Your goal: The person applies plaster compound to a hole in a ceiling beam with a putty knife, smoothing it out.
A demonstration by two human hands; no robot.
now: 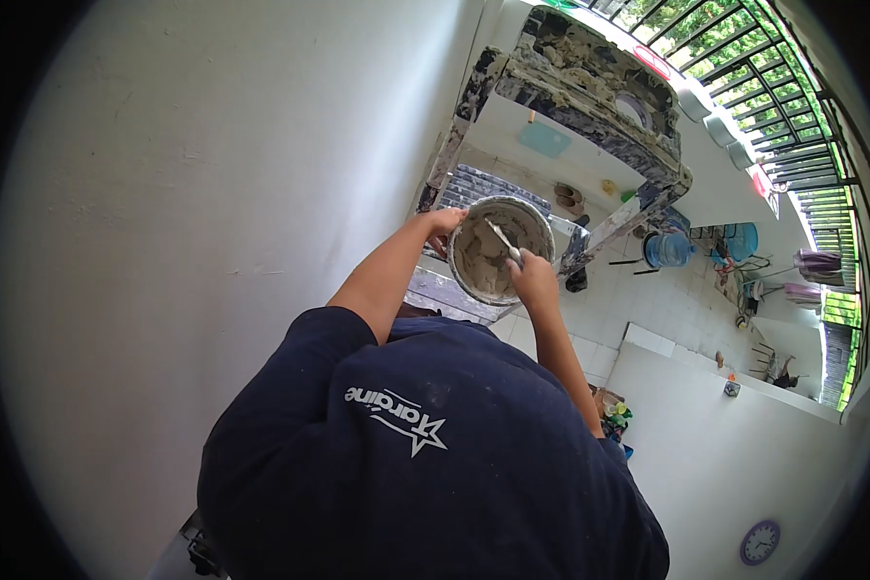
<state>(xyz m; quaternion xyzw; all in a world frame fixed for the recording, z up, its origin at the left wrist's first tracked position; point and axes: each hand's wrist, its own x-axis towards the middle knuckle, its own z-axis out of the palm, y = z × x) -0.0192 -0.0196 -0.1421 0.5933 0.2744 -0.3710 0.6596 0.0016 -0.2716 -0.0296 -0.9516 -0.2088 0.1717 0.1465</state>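
My left hand (444, 228) is closed on the left rim of a round bucket (549, 230), whose wall is smeared with dried paste. Inside lies thick grey-beige paste (481, 259), uneven on its surface. My right hand (534, 275) reaches in over the bucket's right side, its fingers wrapped round a putty knife (506, 244). The tool slants up and left across the paste; its far end is too small to make out clearly.
A paste-spattered scaffold (590, 87) stands just beyond the bucket, with a step or plank below. A pale wall (213, 193) runs along my left. Shoes (569, 198) and a blue water bottle (669, 249) are on the tiled floor; a barred railing (793, 97) lies at far right.
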